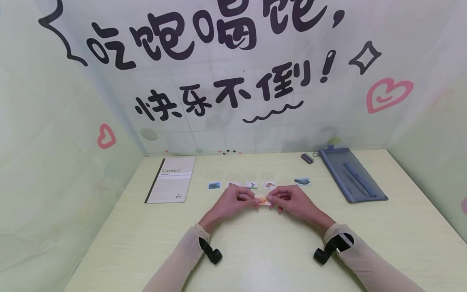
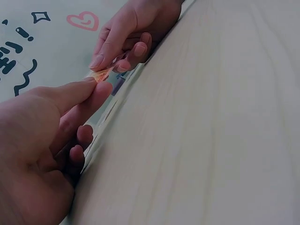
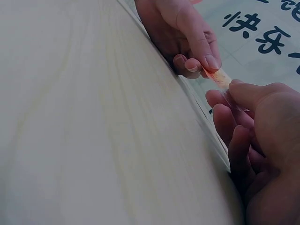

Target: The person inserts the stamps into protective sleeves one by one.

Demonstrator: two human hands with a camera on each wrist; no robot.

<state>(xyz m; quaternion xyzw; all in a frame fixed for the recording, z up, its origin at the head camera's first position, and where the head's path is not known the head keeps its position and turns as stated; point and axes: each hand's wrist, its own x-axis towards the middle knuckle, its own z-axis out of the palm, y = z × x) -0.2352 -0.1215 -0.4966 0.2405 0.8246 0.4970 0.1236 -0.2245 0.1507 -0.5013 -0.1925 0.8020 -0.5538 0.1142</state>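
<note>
A small orange-printed stamp [image 1: 262, 199] is stretched between both hands, a little above the table's middle. My left hand [image 1: 233, 201] pinches its left end between thumb and index finger. The right end is pinched the same way by my right hand [image 1: 294, 202]. In the right wrist view, a shiny clear edge shows beside the stamp [image 3: 218, 78] near the right fingers. Just behind the hands lies a row of small picture stamps, among them a blue-green stamp [image 1: 214, 185] and a stamp with a brownish picture [image 1: 269, 185]; the left hand partly covers one.
A notebook marked Gambit [image 1: 170, 182] lies at the back left. Toward the back right are a blue mesh zip pouch [image 1: 330, 162] with pens inside and a small dark block [image 1: 307, 158]. Another bluish stamp [image 1: 302, 181] lies behind the right hand. A printed cloth backdrop stands behind the table.
</note>
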